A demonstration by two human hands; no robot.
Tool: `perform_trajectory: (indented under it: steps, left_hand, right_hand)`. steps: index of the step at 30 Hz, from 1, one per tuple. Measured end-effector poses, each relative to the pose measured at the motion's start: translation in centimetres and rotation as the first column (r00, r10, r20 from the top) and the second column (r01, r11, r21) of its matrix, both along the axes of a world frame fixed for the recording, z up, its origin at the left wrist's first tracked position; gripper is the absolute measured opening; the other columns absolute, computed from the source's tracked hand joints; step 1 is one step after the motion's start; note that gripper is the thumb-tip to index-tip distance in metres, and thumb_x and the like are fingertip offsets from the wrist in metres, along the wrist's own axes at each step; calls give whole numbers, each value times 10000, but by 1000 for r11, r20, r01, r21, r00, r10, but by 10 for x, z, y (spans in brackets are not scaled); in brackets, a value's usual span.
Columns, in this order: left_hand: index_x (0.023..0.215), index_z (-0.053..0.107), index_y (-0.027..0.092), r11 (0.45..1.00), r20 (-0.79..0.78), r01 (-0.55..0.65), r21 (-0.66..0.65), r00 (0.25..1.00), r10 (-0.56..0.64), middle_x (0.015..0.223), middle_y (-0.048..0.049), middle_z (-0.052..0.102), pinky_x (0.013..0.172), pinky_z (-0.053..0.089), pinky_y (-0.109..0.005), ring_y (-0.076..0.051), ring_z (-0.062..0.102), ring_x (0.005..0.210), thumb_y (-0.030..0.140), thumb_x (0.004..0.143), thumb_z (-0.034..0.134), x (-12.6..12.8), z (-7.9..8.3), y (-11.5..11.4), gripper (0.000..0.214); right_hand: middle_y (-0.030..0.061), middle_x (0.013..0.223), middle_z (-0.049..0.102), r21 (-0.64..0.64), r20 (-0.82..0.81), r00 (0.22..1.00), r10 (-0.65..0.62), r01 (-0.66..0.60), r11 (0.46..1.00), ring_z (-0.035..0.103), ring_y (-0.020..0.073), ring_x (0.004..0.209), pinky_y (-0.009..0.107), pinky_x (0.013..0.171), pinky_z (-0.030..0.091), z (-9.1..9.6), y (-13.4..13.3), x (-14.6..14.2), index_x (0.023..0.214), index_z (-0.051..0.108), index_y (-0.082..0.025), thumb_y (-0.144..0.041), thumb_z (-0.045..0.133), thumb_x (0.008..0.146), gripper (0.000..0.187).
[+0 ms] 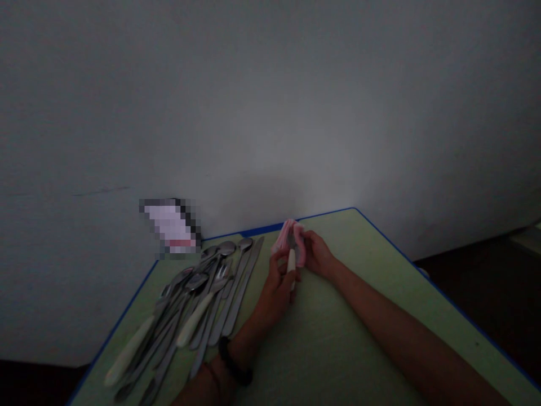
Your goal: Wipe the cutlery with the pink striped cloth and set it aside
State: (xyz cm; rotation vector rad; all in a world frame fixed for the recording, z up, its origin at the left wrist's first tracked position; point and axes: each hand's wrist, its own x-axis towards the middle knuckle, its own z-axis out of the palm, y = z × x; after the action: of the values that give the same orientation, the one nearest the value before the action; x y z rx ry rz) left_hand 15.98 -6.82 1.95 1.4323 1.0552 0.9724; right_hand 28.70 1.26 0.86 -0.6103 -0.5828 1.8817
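Note:
My left hand (273, 290) is closed around the cream handle of a piece of cutlery (291, 260), which points away from me over the table. Its metal end sits in the folds of a pink cloth (300, 248), so whether it is a spoon or a fork I cannot tell. My right hand (320, 256) grips the cloth from the right side, fingers partly hidden behind it. Left of my hands lies a spread of metal cutlery: a fork with a cream handle (198, 313), a table knife (245, 290), a spoon (244, 245) and several others.
The green table (338, 316) has a blue edge and stands against a grey wall (270, 113). At the far left corner a phone-like object (173, 225), blurred by pixels, leans by the wall. Another cream handle (131, 349) lies near the left edge.

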Motion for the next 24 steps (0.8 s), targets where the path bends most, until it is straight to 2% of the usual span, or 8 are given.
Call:
perform_trajectory:
  steps: [6, 10, 13, 16, 17, 19, 21, 24]
  left_hand:
    - [1220, 300, 246, 1000, -24, 16, -23, 1000, -16, 771, 49, 512, 396, 347, -153, -49, 415, 454, 278, 856, 430, -2, 3, -1, 388]
    - [1253, 328, 238, 1000, -37, -9, -15, 999, 8, 751, 49, 515, 396, 355, -151, -51, 408, 449, 257, 854, 432, -1, 7, -2, 413]
    - [1329, 298, 244, 1000, -49, -22, -5, 999, 21, 852, 7, 582, 430, 408, -164, -72, 493, 512, 275, 860, 441, 0, 8, -3, 492]
    - [1378, 295, 251, 995, -103, -52, 83, 993, 61, 1167, -76, 579, 672, 521, -244, -151, 615, 844, 283, 874, 430, 0, 4, -3, 522]
    - [1386, 301, 250, 989, -132, -59, 134, 988, 77, 1287, -85, 518, 814, 506, -286, -185, 583, 1017, 281, 879, 427, 0, 1, -3, 524]
    - [1410, 283, 241, 973, -190, -49, 224, 977, 92, 1444, -71, 367, 1037, 366, -354, -224, 409, 1270, 273, 886, 420, 0, -4, -2, 542]
    - [1436, 232, 220, 966, -242, -17, 257, 967, 81, 1497, -62, 276, 1118, 237, -394, -231, 272, 1359, 271, 895, 407, -1, -9, -2, 571]
    - [1449, 195, 175, 971, -296, 9, 241, 953, 64, 1520, -72, 206, 1143, 159, -409, -224, 173, 1393, 270, 904, 388, -1, -13, -1, 586]
  right_hand:
    - [1, 595, 580, -5, 69, 998, -9, 9, 1000, 553, 169, 644, 298, 666, 453, -3, 0, -3, 721, 586, -164, -241, 527, 617, 143]
    - [-10, 603, 578, 95, 130, 988, -85, 73, 993, 529, 138, 601, 270, 624, 437, -7, 0, -3, 697, 574, -160, -247, 597, 629, 113]
    - [-8, 627, 598, 171, 182, 981, -66, 35, 985, 544, 135, 605, 271, 620, 427, -7, -2, -3, 760, 596, -154, -297, 688, 630, 214]
    - [-10, 647, 610, 206, 184, 982, -44, 6, 978, 545, 123, 614, 264, 634, 419, -8, -3, -3, 794, 606, -154, -341, 742, 621, 289]
    - [-14, 646, 609, 214, 181, 982, -47, 8, 977, 538, 116, 608, 261, 637, 416, -8, -3, -3, 792, 608, -155, -348, 749, 619, 295]
    - [-20, 648, 608, 229, 185, 981, -63, 20, 973, 528, 107, 603, 259, 645, 412, -11, -2, -3, 781, 612, -159, -352, 756, 616, 293]
    - [-21, 644, 607, 229, 194, 977, -88, 42, 973, 533, 109, 621, 259, 660, 410, -13, 0, -3, 768, 614, -158, -354, 762, 609, 292]
    - [-23, 633, 605, 209, 202, 974, -106, 63, 976, 543, 117, 637, 267, 684, 414, -14, 0, -3, 773, 615, -157, -361, 769, 597, 310]
